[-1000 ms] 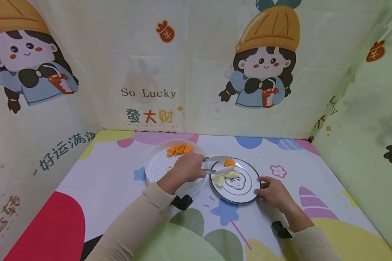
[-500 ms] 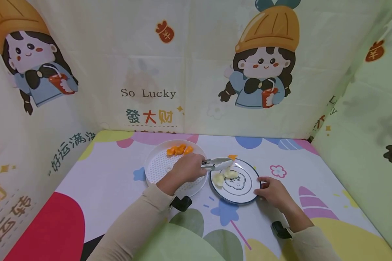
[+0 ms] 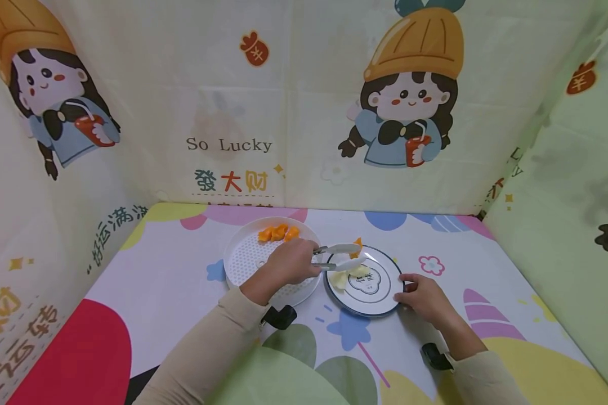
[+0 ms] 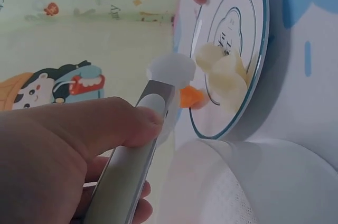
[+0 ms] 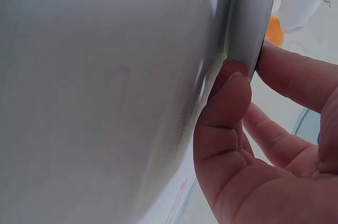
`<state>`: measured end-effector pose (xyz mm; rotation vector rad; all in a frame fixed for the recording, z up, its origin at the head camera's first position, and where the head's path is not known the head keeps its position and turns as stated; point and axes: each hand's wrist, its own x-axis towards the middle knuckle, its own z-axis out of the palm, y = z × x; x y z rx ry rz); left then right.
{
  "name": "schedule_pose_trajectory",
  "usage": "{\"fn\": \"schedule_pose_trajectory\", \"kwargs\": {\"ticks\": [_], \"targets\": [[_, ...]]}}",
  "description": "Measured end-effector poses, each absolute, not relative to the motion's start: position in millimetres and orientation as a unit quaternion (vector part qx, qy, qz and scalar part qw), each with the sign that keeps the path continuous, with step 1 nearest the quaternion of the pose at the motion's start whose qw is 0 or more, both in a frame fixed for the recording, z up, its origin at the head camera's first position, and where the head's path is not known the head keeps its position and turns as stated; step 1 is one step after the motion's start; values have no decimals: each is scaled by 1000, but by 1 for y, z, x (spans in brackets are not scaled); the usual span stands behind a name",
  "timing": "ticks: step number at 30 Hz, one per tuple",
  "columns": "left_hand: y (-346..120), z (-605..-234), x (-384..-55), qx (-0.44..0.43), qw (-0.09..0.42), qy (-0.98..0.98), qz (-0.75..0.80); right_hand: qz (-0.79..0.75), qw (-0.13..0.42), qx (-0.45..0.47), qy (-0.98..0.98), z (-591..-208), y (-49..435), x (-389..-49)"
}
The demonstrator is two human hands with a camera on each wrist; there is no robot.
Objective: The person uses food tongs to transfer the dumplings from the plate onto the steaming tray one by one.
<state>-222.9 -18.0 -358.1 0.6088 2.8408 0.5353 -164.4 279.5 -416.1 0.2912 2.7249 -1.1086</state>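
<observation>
My left hand grips a pair of metal tongs with whitish tips, thumb on top of the handle in the left wrist view. The tongs' arms are spread over the far left part of a white plate with a dark blue rim. At the plate's far edge, by the tips, is an orange dumpling-like piece; whether the tips touch it I cannot tell. Pale yellow pieces lie on the plate's left side. My right hand pinches the plate's right rim, thumb underneath in the right wrist view.
Left of the plate and close to it stands a round white perforated tray, partly under my left hand. Several orange pieces lie at its far side. A patterned cloth covers the table; printed curtains surround it.
The tongs' arms came together half a second ago and are spread again now. The orange piece has turned and shifted slightly at the plate's far edge. My right hand has kept its place.
</observation>
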Motion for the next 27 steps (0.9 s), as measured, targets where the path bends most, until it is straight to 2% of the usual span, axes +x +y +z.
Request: {"fn": "schedule_pose_trajectory", "kwargs": {"ticks": [13,27], "targets": [[-17,-351,-217,195,85,961,175,-375,97,96,917,-415,279,-164],[-5,-355,-229,201,91,963,156,-376,99,95,916,-415,279,-164]]}}
